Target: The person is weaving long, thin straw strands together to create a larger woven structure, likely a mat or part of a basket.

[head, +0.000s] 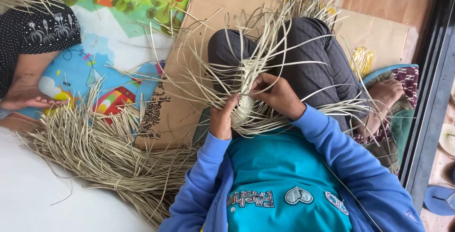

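We see small woven piece (245,103) of pale straw held over lap, loose strands fanning out all round it. Left hand (222,119) just below-left of woven piece, fingers closed on its lower edge. Right hand (277,94) just right of it, fingers pinching strands; fingertips partly hidden by straw. Weave pattern hard to make out. Straw bundle (102,154) lies well left of woven piece on floor, cardboard sheet (189,71) between. Another person's arm (26,78) far left, cut off by frame.
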